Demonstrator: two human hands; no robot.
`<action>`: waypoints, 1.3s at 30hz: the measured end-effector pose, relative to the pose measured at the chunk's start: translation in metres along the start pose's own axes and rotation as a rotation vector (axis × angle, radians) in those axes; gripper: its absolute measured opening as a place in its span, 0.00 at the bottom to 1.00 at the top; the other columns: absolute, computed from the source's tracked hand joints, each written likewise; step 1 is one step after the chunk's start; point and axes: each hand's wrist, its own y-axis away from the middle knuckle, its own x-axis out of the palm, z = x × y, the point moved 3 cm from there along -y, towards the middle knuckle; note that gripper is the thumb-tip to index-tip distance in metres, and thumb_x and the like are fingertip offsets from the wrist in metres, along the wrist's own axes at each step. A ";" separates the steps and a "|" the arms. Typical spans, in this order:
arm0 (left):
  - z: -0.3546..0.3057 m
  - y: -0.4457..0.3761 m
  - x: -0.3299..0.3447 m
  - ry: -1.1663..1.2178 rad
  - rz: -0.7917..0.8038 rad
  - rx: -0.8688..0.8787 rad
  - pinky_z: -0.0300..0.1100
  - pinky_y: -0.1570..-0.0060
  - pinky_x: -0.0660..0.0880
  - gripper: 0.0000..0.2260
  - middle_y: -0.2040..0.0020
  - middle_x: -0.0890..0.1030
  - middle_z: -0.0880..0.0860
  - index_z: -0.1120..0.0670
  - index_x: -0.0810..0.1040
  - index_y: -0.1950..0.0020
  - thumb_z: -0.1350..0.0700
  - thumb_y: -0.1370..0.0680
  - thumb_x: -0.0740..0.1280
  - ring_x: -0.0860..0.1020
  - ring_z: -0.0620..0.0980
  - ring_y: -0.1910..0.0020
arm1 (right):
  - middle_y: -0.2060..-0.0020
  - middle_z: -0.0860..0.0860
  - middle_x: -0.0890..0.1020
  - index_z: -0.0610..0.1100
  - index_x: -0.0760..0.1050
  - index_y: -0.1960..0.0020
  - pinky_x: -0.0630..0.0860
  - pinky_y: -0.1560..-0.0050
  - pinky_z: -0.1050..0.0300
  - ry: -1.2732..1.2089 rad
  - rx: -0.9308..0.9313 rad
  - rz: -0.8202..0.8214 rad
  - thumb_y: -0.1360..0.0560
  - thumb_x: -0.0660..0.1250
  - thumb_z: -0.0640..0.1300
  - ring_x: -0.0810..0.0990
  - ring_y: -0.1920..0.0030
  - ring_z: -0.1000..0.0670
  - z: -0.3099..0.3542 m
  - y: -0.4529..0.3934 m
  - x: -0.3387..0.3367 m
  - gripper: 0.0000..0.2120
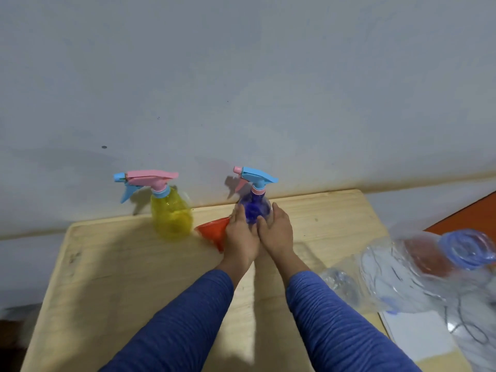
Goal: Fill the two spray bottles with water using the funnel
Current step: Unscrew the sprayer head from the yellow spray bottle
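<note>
A blue spray bottle (253,204) with a light-blue trigger head stands upright at the far edge of the wooden table (112,272). My left hand (240,237) and my right hand (276,229) wrap around its lower body from either side. A yellow spray bottle (171,214) with a pink trigger head stands upright to the left, untouched. An orange funnel (213,232) lies on its side between the two bottles, partly hidden behind my left hand.
A large clear water jug (418,275) with a blue cap (467,248) lies blurred at the table's right edge, over a white sheet (418,336). A grey wall (241,89) rises directly behind the bottles. An orange surface (472,213) shows at far right.
</note>
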 end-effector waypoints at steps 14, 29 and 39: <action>0.011 0.031 -0.121 -0.540 -0.107 0.251 0.43 0.34 0.64 0.22 0.31 0.67 0.55 0.58 0.60 0.27 0.54 0.20 0.58 0.64 0.53 0.31 | 0.34 0.45 0.69 0.43 0.66 0.32 0.70 0.40 0.52 0.572 -0.288 0.083 0.23 0.59 0.42 0.69 0.35 0.45 0.089 0.053 -0.007 0.20; 0.107 0.015 -0.161 -0.272 -0.339 0.195 0.50 0.53 0.79 0.29 0.48 0.77 0.60 0.64 0.71 0.36 0.58 0.33 0.76 0.78 0.59 0.51 | 0.28 0.46 0.65 0.44 0.56 0.25 0.60 0.31 0.58 0.188 -0.464 0.326 0.24 0.65 0.52 0.64 0.28 0.47 0.123 0.045 0.096 0.33; 0.121 -0.010 -0.157 0.024 -0.265 0.020 0.42 0.41 0.68 0.33 0.28 0.67 0.55 0.54 0.54 0.24 0.59 0.25 0.68 0.70 0.54 0.33 | 0.32 0.45 0.71 0.45 0.59 0.26 0.59 0.37 0.67 0.005 -0.484 0.319 0.26 0.69 0.48 0.69 0.32 0.47 0.125 0.029 0.121 0.33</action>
